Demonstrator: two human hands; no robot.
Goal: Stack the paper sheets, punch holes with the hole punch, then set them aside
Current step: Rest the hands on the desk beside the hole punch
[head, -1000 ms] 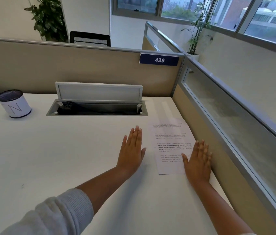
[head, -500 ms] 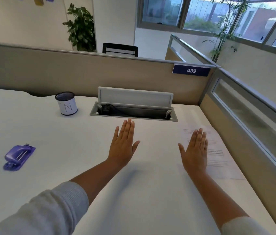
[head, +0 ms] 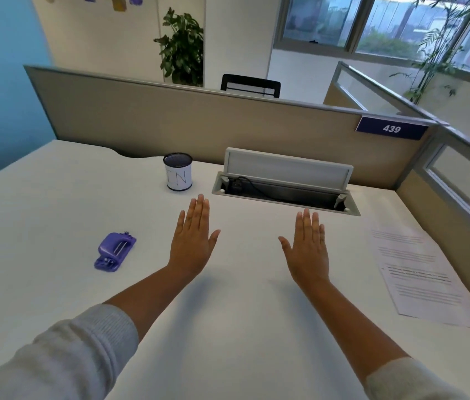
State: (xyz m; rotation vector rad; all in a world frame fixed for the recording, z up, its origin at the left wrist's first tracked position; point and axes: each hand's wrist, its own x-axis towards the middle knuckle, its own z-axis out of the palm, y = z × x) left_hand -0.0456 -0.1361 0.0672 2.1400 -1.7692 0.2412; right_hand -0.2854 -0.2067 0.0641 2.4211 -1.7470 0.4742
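Off paper sheets (head: 418, 272) now: right hand (head: 307, 249) flat on desk (head: 228, 327).

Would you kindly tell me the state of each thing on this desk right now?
Left hand: open, flat, holding nothing.
Right hand: open, flat, holding nothing.
Paper sheets: lying flat, untouched.
Hole punch: on the desk, untouched.
Cable hatch lid: raised open.
Cup: upright.

Left hand (head: 192, 245) and right hand (head: 309, 249) flat, apart; hole punch (head: 114, 252) left; paper sheets (head: 421, 277) right.
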